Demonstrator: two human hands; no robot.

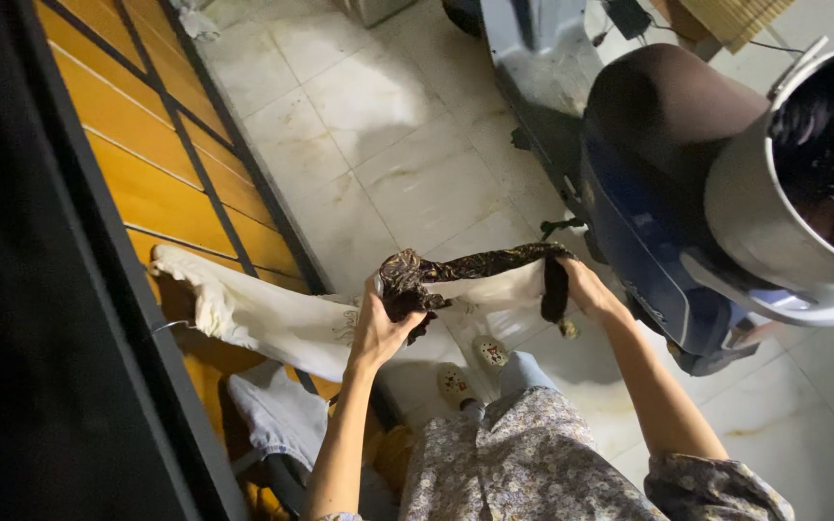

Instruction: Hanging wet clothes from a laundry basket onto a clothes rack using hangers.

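Stretching between both hands is a dark brown patterned cloth (475,265), a twisted strip of thin fabric held above the pale tiled floor (388,135). The left hand (380,328) sits at the cloth's nine o'clock end, fingers curled tight around a bunched wad of it. The right hand (583,285) sits at the three o'clock end, fingers closed on the fabric, with a short tail drooping down beside the palm.

Judging by how it sags and wrinkles, the cloth looks light, limp and soft, with no stiffness of its own; it seems to take whatever shape the grip gives it. Gathered ends like these appear the surest places to hold, since a loose middle would slump.

Behind the cloth, a cream-white garment (272,318) hangs draped over the dark metal bars of an orange panelled gate (156,183), running out toward nine o'clock. A grey-white folded fabric (277,410) lies lower, near seven o'clock. At two o'clock stands a blue scooter (649,260) with a dark seat, and a silvery metal tub (774,222) holding dark contents sits at three o'clock.
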